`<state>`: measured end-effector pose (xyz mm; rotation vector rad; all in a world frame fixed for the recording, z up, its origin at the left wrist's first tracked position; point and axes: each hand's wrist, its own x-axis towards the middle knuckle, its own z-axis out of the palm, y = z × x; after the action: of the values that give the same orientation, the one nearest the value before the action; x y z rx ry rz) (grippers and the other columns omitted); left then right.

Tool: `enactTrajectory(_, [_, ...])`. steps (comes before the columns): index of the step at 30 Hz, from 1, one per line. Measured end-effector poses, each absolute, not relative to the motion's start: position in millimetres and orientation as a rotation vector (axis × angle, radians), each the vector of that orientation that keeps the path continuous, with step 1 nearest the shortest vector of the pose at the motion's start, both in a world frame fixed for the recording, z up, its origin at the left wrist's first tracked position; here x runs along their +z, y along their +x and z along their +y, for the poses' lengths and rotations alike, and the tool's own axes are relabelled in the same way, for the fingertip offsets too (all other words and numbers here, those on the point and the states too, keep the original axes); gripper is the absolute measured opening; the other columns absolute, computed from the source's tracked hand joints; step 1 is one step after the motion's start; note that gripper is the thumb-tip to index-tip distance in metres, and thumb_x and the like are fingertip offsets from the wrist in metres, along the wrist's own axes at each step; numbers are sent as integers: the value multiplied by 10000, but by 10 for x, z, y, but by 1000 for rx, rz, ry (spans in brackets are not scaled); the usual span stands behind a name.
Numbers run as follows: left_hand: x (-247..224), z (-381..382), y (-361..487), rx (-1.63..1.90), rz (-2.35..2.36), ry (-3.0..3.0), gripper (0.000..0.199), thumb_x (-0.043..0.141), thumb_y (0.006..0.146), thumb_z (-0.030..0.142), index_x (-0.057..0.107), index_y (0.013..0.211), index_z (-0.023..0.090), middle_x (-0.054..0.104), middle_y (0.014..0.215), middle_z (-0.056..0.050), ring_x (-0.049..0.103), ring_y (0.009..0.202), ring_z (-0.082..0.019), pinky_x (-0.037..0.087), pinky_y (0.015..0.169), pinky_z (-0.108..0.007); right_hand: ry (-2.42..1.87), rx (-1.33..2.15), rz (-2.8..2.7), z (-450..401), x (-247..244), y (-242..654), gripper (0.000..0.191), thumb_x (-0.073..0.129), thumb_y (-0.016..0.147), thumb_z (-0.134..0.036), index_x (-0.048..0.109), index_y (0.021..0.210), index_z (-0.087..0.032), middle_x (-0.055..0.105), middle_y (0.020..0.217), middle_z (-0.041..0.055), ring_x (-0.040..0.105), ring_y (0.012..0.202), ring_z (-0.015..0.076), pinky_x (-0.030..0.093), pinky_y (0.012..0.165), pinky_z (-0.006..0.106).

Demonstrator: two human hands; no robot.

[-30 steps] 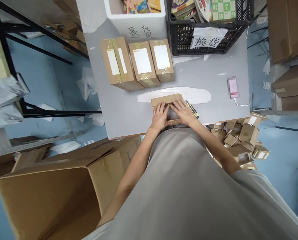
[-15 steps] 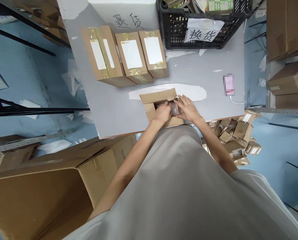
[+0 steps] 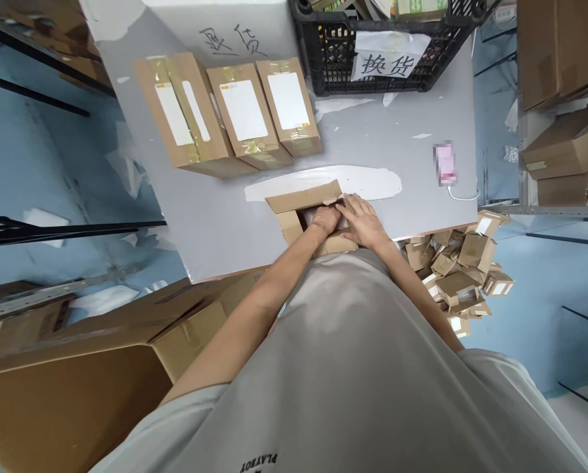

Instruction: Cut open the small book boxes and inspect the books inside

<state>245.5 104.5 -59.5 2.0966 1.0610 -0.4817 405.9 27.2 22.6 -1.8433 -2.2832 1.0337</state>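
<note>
A small open cardboard box (image 3: 290, 226) lies at the table's near edge, its flaps folded outward. My left hand (image 3: 326, 219) reaches down into it, with fingers bent and their tips hidden inside. Something with a pale, shiny surface (image 3: 309, 214) shows partly in the box beside that hand; its kind cannot be made out. Across the box's right side rests my right hand (image 3: 364, 221), fingers stretched out and touching the cardboard, its fingertips close to my left hand.
Three taped cartons (image 3: 247, 118) with white labels stand at the back left of the table (image 3: 372, 138). Behind are a white box (image 3: 225, 29) and a black crate (image 3: 323, 59). A pink phone (image 3: 445, 163) lies right. Cardboard boxes (image 3: 475, 253) are heaped below; a large carton (image 3: 77, 407) stands left.
My left hand has gone deeper into the box, and its fingers show less. My right hand has barely shifted on the box's side. The whole view has moved slightly.
</note>
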Motion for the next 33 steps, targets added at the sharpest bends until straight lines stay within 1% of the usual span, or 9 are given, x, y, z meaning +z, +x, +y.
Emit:
enactTrajectory(3, [-524,1039,2423,-571,1088,2101,427,661,1035,219,752,1433,93,807,1382,-257,765,1324,-361,576,1147,-442,-1830,1045,-2245,260,196,4064,941,926,902,-251,514,1748,-257,298,1919,150,228,1797,400,257,1440,651])
enactTrajectory(7, [-359,1012,2296,-621,1108,2111,316,644,1012,174,827,1249,72,817,1328,-276,783,1277,-396,583,1091,-432,-1821,1037,-2232,266,173,4090,907,893,921,-269,518,1746,-235,318,1910,155,244,1789,413,252,1444,651])
enactTrajectory(12, [-82,956,2044,-542,1214,2123,340,598,1057,247,818,1281,116,824,1298,-246,793,1244,-387,579,1039,-415,-1812,1017,-2236,287,156,4101,881,870,940,-318,515,1744,-253,324,1910,140,257,1780,432,276,1429,670])
enactTrajectory(17, [145,869,1768,-367,1303,2088,337,572,1062,224,798,1303,158,814,1329,-184,775,1223,-341,567,1018,-396,-1819,993,-2251,294,178,4082,862,903,901,-298,566,1692,-229,331,1905,154,272,1776,445,278,1426,667])
enactTrajectory(23, [222,716,1563,-287,1385,2065,297,594,1041,227,813,1233,166,806,1287,-170,771,1174,-340,575,983,-396,-1843,989,-2202,283,238,4043,614,882,949,-520,749,1442,-180,386,1877,179,297,1765,458,293,1426,653])
enactTrajectory(25, [215,683,1547,-280,1393,2055,288,603,1032,226,817,1218,172,812,1288,-162,778,1175,-347,578,981,-401,-1885,971,-2159,280,256,4010,468,774,1035,-522,790,1355,-180,418,1865,162,292,1770,438,307,1422,646])
enactTrajectory(27, [204,660,1546,-280,1401,2048,289,604,1024,221,818,1211,173,819,1292,-157,783,1181,-354,581,985,-408,-1950,935,-2118,292,269,3954,375,653,1108,-445,817,1296,-164,453,1845,163,272,1778,422,313,1421,640])
enactTrajectory(29, [194,638,1546,-272,1409,2040,294,607,1018,220,819,1217,176,826,1296,-150,790,1179,-354,586,992,-413,-2009,881,-2104,330,263,3869,354,607,1120,-362,832,1277,-139,489,1816,192,243,1786,418,278,1432,653])
enactTrajectory(33, [177,582,1530,-220,1436,2019,296,625,1008,218,829,1221,201,842,1289,-130,793,1186,-343,592,991,-402,-2123,769,-2125,492,164,3646,358,687,1066,-314,849,1265,-64,499,1780,291,156,1808,427,115,1459,687])
